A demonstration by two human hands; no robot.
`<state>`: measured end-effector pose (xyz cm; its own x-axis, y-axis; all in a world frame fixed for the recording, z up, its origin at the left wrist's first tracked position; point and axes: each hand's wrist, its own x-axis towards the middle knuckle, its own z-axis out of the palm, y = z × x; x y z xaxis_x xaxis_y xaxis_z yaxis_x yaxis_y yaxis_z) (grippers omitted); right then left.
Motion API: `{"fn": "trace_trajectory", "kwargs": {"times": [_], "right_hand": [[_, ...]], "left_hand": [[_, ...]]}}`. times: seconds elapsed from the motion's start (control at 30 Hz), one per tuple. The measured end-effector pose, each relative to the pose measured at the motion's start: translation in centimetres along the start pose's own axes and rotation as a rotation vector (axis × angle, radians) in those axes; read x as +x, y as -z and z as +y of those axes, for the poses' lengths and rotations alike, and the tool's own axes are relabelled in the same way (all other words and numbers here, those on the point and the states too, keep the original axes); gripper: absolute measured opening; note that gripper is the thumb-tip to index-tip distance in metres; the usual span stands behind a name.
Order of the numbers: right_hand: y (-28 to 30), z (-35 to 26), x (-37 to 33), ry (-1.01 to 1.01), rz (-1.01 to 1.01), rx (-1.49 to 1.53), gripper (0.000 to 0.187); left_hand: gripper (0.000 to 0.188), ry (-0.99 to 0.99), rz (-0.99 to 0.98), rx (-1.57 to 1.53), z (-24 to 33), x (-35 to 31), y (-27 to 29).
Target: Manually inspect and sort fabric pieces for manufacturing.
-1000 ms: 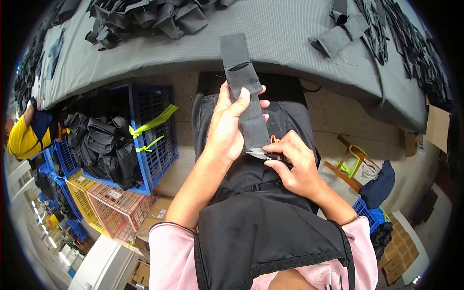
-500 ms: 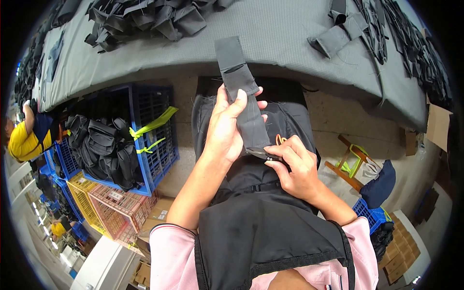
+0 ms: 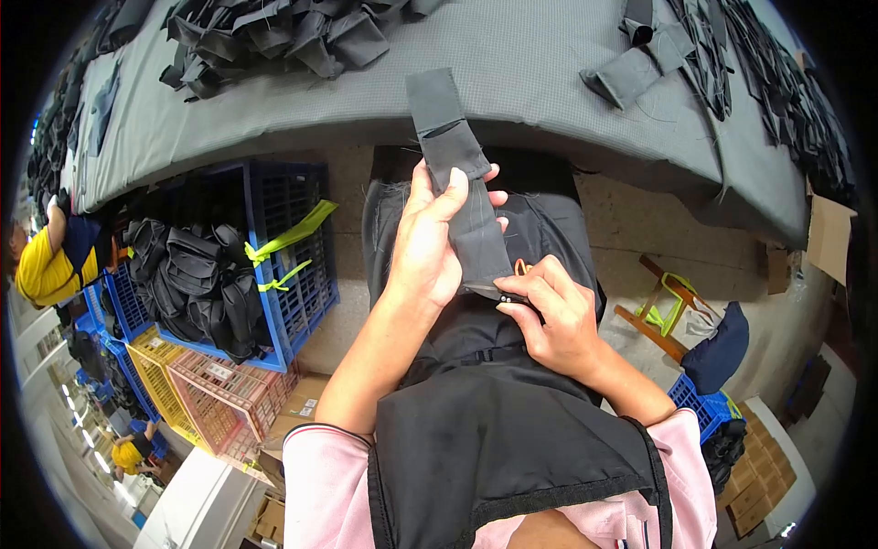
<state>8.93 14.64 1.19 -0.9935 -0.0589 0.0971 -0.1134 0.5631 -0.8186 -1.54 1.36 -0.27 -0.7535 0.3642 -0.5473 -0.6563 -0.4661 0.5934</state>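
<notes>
A long dark grey fabric strip hangs above my lap, with a folded, stitched section at its upper end. My left hand pinches it around the middle, thumb on top and fingertips showing beyond its right edge. In my right hand is a pair of small black thread snips with an orange cord loop beside the fingers. The blades lie against the strip's lower edge; whether they are apart is too small to tell. Loose threads stick out along the strip's sides.
Ahead stands a table with a grey cover, bearing a heap of dark fabric pieces and more strips to the right. A blue crate of black bags is at left, beside a pink crate. A person in yellow works far left.
My right hand has shifted a little, and less of the snips' blades shows at the strip's lower edge. The left hand's hold stays the same.
</notes>
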Motion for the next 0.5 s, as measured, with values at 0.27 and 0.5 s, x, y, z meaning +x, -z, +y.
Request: {"fn": "trace_trajectory", "kwargs": {"times": [0.27, 0.5], "right_hand": [[0.5, 0.3, -0.7, -0.047, 0.094, 0.064, 0.027], [1.4, 0.3, 0.5, -0.039, 0.090, 0.125, 0.027]], "left_hand": [[0.034, 0.000, -0.019, -0.048, 0.1, 0.2, 0.2], [0.032, 0.002, -0.082, -0.024, 0.6, 0.0, 0.0]]}}
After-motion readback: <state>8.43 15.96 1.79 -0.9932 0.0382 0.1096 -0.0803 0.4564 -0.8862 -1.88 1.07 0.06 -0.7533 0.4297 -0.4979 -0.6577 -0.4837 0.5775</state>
